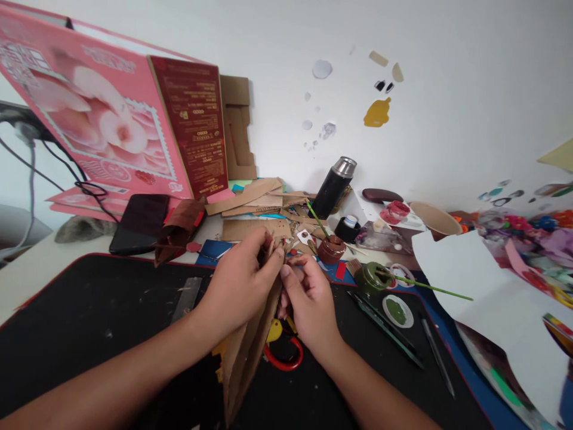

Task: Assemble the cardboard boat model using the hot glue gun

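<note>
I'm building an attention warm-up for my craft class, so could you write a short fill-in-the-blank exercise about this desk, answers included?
1. The left hand and the right hand hold the same piece of cardboard, coloured ____.
2. The flask is black, with a cap coloured ____.
3. In the picture, the phone lies to the ____ of the flask.
4. The loop handle below the hands is ____.

Missing words: brown; silver; left; red.

Nearer than the black flask (329, 194), the left hand (242, 278) and right hand (311, 298) partly hide the folded cardboard (248, 358); left of the flask, the pink box (107, 113) runs out of view.
</note>
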`<state>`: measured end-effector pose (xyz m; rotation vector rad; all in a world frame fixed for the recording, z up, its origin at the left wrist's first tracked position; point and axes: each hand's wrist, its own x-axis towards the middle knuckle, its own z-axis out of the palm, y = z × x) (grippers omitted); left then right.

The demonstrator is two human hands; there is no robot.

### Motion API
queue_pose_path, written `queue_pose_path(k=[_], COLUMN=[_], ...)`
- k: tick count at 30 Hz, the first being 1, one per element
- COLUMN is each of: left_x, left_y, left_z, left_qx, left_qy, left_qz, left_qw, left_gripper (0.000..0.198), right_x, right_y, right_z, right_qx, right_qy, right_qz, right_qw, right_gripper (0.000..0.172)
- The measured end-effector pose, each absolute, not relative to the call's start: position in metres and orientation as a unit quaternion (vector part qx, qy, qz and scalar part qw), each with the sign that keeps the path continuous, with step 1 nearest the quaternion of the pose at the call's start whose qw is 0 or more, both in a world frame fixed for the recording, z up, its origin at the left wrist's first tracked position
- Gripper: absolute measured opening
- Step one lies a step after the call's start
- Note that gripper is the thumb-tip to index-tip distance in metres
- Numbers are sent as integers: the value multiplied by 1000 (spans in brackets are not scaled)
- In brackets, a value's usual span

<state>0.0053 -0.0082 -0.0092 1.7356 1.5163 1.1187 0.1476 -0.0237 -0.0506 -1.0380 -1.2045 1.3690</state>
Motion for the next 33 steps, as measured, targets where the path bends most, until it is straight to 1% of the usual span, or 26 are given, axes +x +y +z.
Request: queue_pose_path(k=[16,25,33], left_x=[6,6,7], left_y=[-8,-8,-7], left_z=[-8,-10,-11], left_qx=[616,620,613], left_qy=[557,556,550], left_qz=[432,437,443], left_qw=[352,342,354], left_gripper=[22,21,21], right_x=[147,147,147], right_y=[-24,-23,-23], right_z=[-49,-49,-49], right_qx=[-422,-420,-423], right_qy=[-487,-490,-490], right_qz=[574,576,577], right_qw=[506,502,498], right_gripper=[33,33,30])
